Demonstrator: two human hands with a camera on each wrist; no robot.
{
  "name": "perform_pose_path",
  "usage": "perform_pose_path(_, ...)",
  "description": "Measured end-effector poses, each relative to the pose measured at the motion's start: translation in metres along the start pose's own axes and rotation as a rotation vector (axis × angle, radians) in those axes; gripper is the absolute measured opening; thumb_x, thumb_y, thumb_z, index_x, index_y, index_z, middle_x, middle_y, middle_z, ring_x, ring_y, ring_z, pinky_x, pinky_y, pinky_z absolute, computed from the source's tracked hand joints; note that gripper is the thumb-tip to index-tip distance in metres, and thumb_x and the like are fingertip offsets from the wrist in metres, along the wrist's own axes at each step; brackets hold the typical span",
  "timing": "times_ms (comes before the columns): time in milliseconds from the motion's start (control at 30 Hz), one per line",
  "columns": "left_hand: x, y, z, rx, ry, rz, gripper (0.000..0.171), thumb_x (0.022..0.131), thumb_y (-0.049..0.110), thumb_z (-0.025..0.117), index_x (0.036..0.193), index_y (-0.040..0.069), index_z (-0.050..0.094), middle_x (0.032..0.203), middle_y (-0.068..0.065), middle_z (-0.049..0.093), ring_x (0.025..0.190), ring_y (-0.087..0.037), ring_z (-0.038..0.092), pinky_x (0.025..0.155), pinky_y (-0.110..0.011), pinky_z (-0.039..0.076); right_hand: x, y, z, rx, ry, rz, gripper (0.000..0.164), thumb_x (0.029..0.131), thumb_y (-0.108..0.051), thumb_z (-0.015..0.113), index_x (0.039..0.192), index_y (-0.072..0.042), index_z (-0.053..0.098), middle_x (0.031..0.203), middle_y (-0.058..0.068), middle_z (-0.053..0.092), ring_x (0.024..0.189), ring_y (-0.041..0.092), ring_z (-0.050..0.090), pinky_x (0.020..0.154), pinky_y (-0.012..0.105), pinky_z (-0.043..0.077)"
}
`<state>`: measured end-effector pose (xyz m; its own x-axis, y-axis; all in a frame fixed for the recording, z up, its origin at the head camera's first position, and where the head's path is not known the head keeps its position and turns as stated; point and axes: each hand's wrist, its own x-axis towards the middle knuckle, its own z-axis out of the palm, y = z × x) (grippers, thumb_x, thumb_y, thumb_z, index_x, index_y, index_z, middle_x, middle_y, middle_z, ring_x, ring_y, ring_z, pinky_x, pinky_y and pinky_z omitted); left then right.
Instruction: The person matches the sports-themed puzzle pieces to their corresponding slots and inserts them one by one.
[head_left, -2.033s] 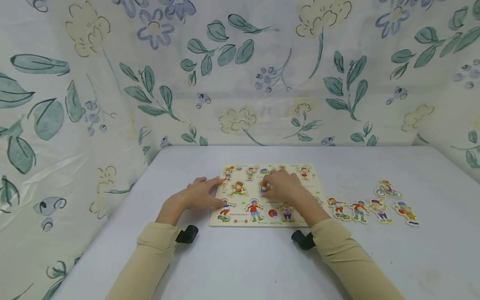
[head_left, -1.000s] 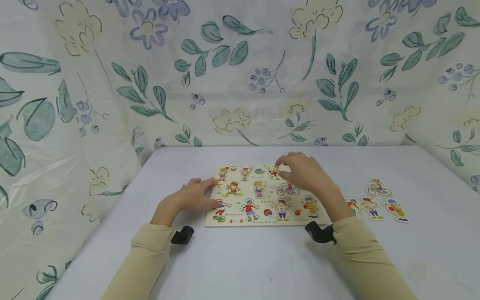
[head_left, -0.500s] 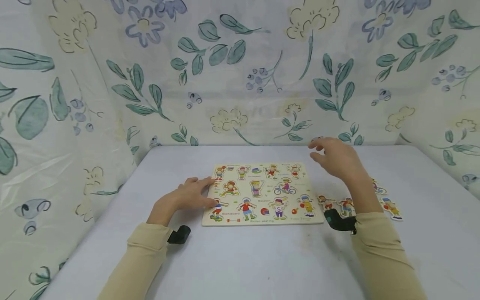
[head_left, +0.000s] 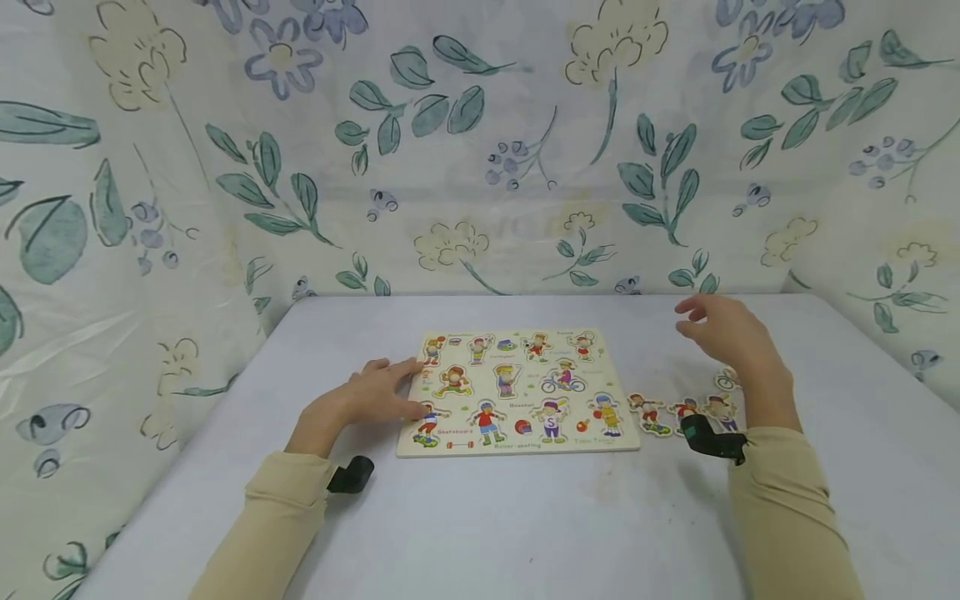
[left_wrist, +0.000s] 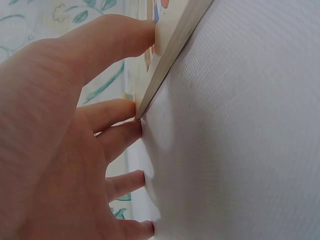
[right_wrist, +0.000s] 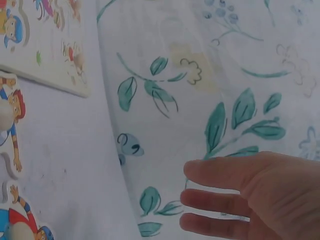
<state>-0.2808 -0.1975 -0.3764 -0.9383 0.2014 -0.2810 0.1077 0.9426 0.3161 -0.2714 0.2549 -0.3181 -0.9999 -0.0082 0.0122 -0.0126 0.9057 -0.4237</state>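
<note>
A wooden picture puzzle board (head_left: 480,396) of children doing sports lies on the table. At its left edge rests my left hand (head_left: 360,400), fingers spread; in the left wrist view the thumb (left_wrist: 135,37) touches the board's face and other fingertips reach its corner and the table. My right hand (head_left: 735,337) hovers above the table to the right of the board, fingers loosely bent, holding nothing. Below it lie loose puzzle pieces: a skateboarding child (head_left: 649,414), a roller-skating child (head_left: 686,408), a purple-trousered child (head_left: 722,410) and a bicycle piece (head_left: 726,380), partly hidden by the wrist.
The white table (head_left: 525,517) stretches in front of the board. A floral sheet (head_left: 480,167) hangs behind and at both sides. Black wrist cameras (head_left: 352,475) sit by both wrists.
My right hand has lifted off the middle of the board and moved right, over the loose pieces. The left hand stays at the board's left edge. The whole view shifts slightly.
</note>
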Motion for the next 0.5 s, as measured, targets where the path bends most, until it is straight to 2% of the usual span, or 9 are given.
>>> perform_pose_path(367,-0.001,-0.001,0.000,0.008,0.013,0.015,0.084,0.087,0.047,0.068,0.155,0.014,0.032,0.156,-0.031,0.025,0.144,-0.054,0.016,0.107,-0.076,0.020,-0.004,0.041,0.002,0.036,-0.066,0.128,0.045,0.100,-0.021,0.052,0.139,0.001,0.047,0.132,0.032,0.049,0.110,0.046,0.053,0.085,0.063,0.045)
perform_pose_path(500,-0.002,-0.001,0.000,0.010,0.014,0.016,0.084,0.087,0.046,0.069,0.155,0.015,0.032,0.156,-0.031,0.025,0.144,-0.054,0.016,0.108,-0.076,0.019,-0.007,0.053,0.002,0.052,-0.091,0.178,0.047,0.099,-0.021,0.052,0.139,0.003,0.046,0.133,0.033,0.048,0.111,0.047,0.052,0.087,0.066,0.043)
